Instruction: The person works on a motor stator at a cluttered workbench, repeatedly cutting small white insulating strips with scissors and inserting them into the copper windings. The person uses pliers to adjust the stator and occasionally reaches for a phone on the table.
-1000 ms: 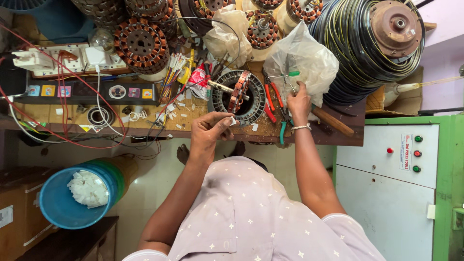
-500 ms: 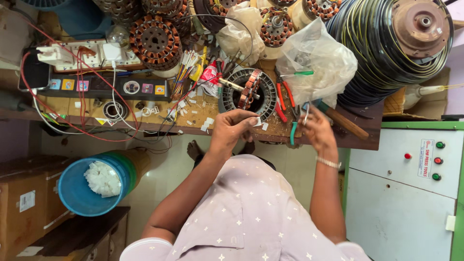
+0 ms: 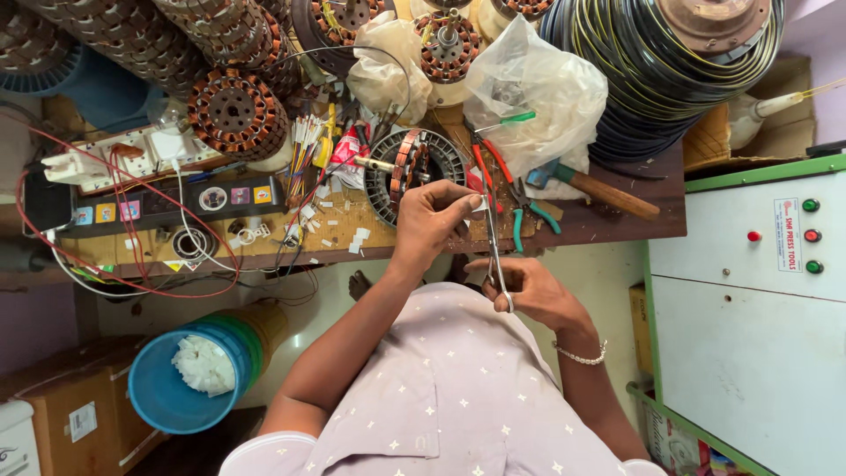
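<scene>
**Head view: scissors set to a white strip at the surface edge**

A brown carton [image 3: 62, 414] with a small white label sits at far left on the floor, beside a blue bucket [image 3: 163, 401] holding white scraps. On the wooden surface [image 3: 608, 220] above lies a black bar [image 3: 159, 210] with a row of small square stickers in yellow, blue and red. Further right stands a round stator [image 3: 414, 172].

Just in front of the stator, the left hand [image 3: 427, 220] pinches a short white strip [image 3: 477, 204] between fingertips. The right hand [image 3: 529, 291], below it and off the surface, grips the scissors [image 3: 493, 242], whose blades reach up to the strip. I judge that a trim of the strip is in hand. It calls for a taut strip and the left fingertips kept clear of the blades.

A clear plastic bag [image 3: 538, 88] lies behind. At far right, a white and green cabinet [image 3: 749, 335] bears an upright white label [image 3: 787, 247] with red print, beside red and green buttons.
</scene>
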